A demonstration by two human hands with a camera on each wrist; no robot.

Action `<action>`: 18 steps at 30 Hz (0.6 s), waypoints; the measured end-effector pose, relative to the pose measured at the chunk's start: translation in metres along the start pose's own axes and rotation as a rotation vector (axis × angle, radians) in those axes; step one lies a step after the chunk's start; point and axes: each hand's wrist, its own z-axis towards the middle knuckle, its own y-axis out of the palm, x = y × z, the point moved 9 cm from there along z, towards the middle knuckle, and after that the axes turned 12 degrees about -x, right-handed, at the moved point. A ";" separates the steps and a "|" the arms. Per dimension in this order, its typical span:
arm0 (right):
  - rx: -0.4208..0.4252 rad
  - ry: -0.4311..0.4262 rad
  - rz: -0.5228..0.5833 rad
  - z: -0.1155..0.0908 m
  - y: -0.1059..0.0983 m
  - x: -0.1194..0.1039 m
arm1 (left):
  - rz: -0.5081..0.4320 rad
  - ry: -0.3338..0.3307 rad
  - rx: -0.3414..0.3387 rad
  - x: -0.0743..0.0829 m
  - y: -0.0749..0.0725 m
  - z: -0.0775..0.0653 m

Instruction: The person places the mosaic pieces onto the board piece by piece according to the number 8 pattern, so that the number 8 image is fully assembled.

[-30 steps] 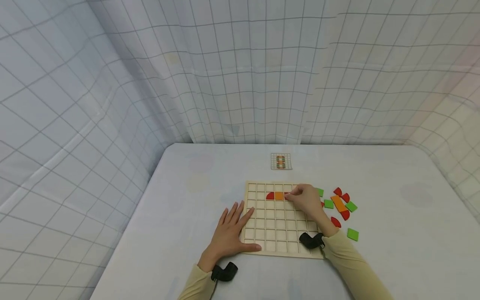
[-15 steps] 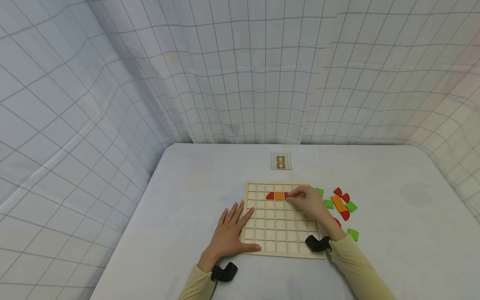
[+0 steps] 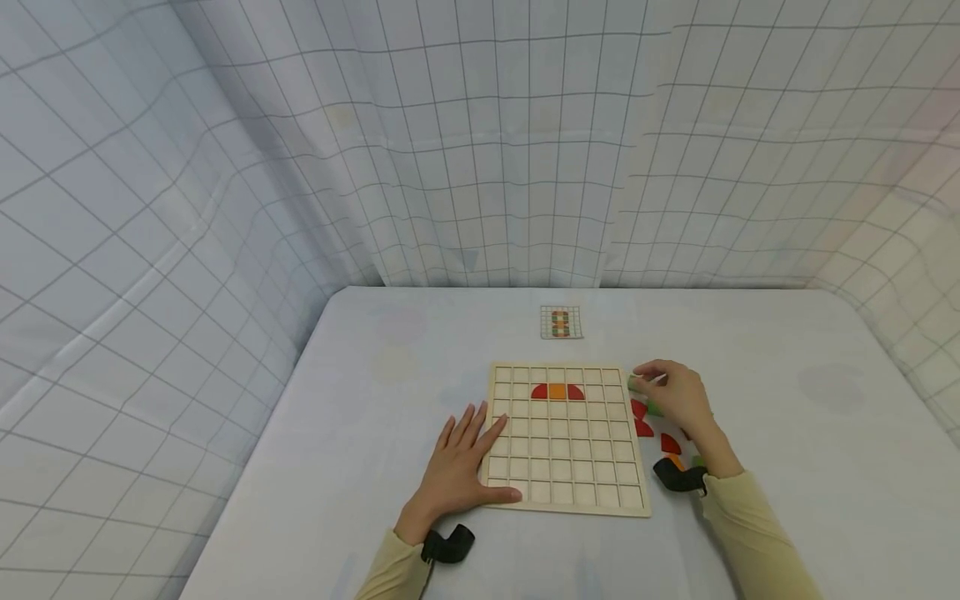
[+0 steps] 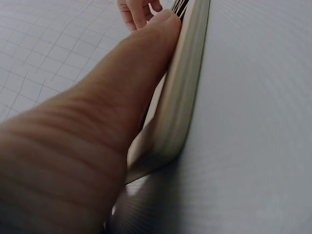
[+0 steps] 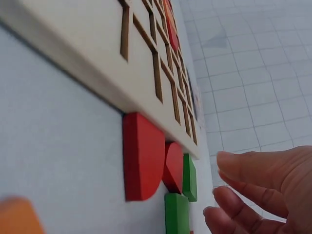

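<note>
Pale wooden grid board [image 3: 561, 448], why's the left hand [image 3: 456, 477] splayed along its left edge?

– Probably steadying it. Two red quarter-round pieces [image 3: 539, 392] flank an orange square tile [image 3: 557, 392] in its second-farthest row.

– And the right hand [image 3: 677, 398]?

– Thumb and fingers parted, nothing gripped, near a green flat tile [image 5: 190, 178] just beside the far-right corner, likely left there for easy reach.

I see a pale curtain [image 3: 487, 167] with dark grid lines hanging behind the white surface [image 3: 847, 467] and along its left and right sides, tinged pink toward the upper right of my head view.
</note>
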 end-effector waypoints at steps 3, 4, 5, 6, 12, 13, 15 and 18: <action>-0.021 0.057 -0.037 0.001 -0.002 0.008 | -0.001 0.001 0.000 0.000 0.001 0.000; -0.034 0.072 -0.045 0.001 -0.002 0.010 | -0.001 0.001 -0.001 -0.001 0.001 0.000; -0.045 0.086 -0.055 0.001 -0.002 0.011 | -0.001 0.001 -0.001 -0.001 0.001 0.000; -0.056 0.096 -0.066 0.002 -0.001 0.013 | 0.000 0.001 -0.001 -0.001 0.001 0.000; -0.093 0.139 -0.125 0.004 0.002 0.019 | -0.006 -0.001 -0.003 -0.002 0.003 0.001; -0.094 0.143 -0.133 0.004 0.002 0.019 | -0.009 -0.001 -0.003 -0.002 0.003 0.001; -0.093 0.146 -0.146 0.004 0.002 0.020 | -0.012 -0.001 -0.006 -0.002 0.003 0.001; -0.093 0.141 -0.157 0.004 0.002 0.018 | -0.010 -0.001 -0.006 -0.003 0.003 0.001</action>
